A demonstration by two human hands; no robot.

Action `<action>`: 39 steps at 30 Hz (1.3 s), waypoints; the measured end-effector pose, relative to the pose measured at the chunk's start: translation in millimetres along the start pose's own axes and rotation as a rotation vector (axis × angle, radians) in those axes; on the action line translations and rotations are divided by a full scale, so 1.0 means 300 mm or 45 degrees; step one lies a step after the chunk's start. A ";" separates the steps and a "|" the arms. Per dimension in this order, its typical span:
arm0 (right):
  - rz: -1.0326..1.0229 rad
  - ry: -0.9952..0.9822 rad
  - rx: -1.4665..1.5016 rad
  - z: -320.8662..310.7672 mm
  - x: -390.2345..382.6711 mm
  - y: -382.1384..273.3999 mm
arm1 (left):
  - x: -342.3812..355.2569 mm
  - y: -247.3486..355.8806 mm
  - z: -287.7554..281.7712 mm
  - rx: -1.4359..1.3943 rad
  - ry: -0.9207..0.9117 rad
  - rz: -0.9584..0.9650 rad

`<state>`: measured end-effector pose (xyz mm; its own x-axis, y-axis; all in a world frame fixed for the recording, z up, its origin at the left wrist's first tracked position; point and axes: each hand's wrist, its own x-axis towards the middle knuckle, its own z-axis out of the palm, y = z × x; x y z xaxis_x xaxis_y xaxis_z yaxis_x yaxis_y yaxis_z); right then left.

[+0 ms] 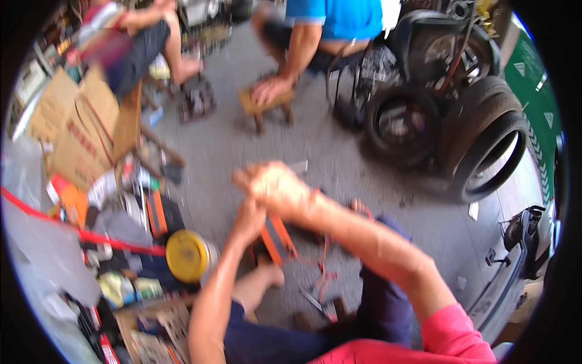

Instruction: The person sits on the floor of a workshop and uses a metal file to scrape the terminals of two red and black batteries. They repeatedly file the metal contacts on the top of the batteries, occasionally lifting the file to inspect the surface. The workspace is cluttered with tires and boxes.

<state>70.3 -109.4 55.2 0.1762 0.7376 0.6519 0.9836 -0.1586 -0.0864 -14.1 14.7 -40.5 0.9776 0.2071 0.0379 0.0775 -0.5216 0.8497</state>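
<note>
In front of me my two hands meet, blurred by motion. My right hand [277, 187] lies over the fingers of my left hand [247, 219]. Its own fingers are smeared toward the left, and whatever may be between the hands cannot be made out. A short pale flat strip [299, 166] shows just beyond my right hand; whether it touches the hand is unclear. Directly below my hands an orange and black box [279, 241] stands on the floor near my bare foot. Red-handled tools [324, 278] and a thin metal blade-like piece [312, 298] lie between my legs.
At left stand a yellow-lidded bucket [187, 256], cardboard boxes [85, 130] and piled packages. Tyres [405, 124] and a wheel crowd the right. Ahead, a person in blue [339, 21] presses a hand on a low wooden stool [257, 106]; another person [139, 45] sits far left.
</note>
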 end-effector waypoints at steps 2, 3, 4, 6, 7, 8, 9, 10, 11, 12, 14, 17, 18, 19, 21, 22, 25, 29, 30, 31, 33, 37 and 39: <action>0.000 -0.056 0.060 -0.044 0.014 -0.007 | -0.006 0.026 -0.008 -0.062 0.005 0.094; 0.058 -0.038 0.045 -0.044 0.019 -0.029 | -0.016 0.036 -0.016 -0.096 0.011 0.115; 0.107 0.008 0.034 -0.036 0.026 -0.053 | -0.021 0.052 -0.039 -0.147 -0.033 0.042; 0.228 -0.037 -0.154 -0.018 0.033 -0.092 | -0.005 0.069 -0.037 -0.258 -0.035 0.037; 0.300 -0.046 -0.184 0.000 0.038 -0.108 | -0.003 0.055 -0.026 -0.315 0.018 0.089; 0.353 -0.114 -0.234 0.013 0.043 -0.107 | 0.009 0.060 -0.019 -0.397 0.050 0.073; 0.404 -0.187 -0.261 0.034 0.048 -0.115 | 0.006 0.065 -0.023 -0.474 0.089 0.047; 0.396 -0.198 -0.294 0.041 0.053 -0.116 | -0.005 0.093 -0.023 -0.577 0.107 -0.046; 0.388 -0.208 -0.328 0.043 0.052 -0.114 | -0.003 0.105 -0.023 -0.599 0.101 -0.080; 0.372 -0.218 -0.359 0.045 0.055 -0.119 | -0.010 0.110 -0.033 -0.573 0.075 -0.086; 0.318 -0.150 -0.382 0.039 0.043 -0.114 | -0.016 0.115 -0.045 -0.546 0.027 -0.098; 0.315 -0.267 -0.398 0.022 0.049 -0.127 | -0.008 0.106 -0.042 -0.533 -0.013 -0.094; 0.259 -0.200 -0.479 0.020 0.049 -0.128 | -0.008 0.105 -0.044 -0.528 -0.015 -0.091; 0.203 -0.134 -0.561 0.021 0.050 -0.130 | -0.007 0.105 -0.045 -0.523 -0.019 -0.086; 0.231 -0.144 -0.363 0.032 0.055 -0.134 | 0.000 0.098 -0.039 -0.509 -0.012 -0.075; 0.234 -0.144 -0.259 0.026 0.063 -0.127 | 0.005 0.093 -0.038 -0.502 -0.010 -0.064; 0.165 -0.328 0.149 -0.056 0.091 -0.087 | -0.012 0.059 -0.029 -0.502 0.008 -0.023; 0.018 0.022 0.458 -0.054 0.060 -0.095 | -0.004 0.070 -0.024 -0.492 0.006 0.017; 0.005 -0.008 0.473 -0.054 0.056 -0.113 | -0.012 0.061 -0.023 -0.496 0.009 0.014; -0.041 -0.082 0.500 -0.066 0.055 -0.124 | -0.014 0.052 -0.024 -0.497 0.014 0.023; -0.137 -0.233 0.553 -0.107 0.050 -0.153 | -0.013 0.040 -0.033 -0.504 0.028 0.072; -0.165 -0.407 0.202 -0.215 0.003 -0.145 | 0.003 0.032 -0.071 -0.499 0.107 0.225; 0.209 -0.884 -0.488 -0.306 0.018 -0.089 | 0.007 0.057 -0.056 -0.549 0.150 -0.066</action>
<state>41.3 -161.5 130.1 0.4254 0.9046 0.0264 0.8832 -0.4214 0.2058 -14.0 20.1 -16.9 0.9437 0.3296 0.0281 0.0125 -0.1204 0.9926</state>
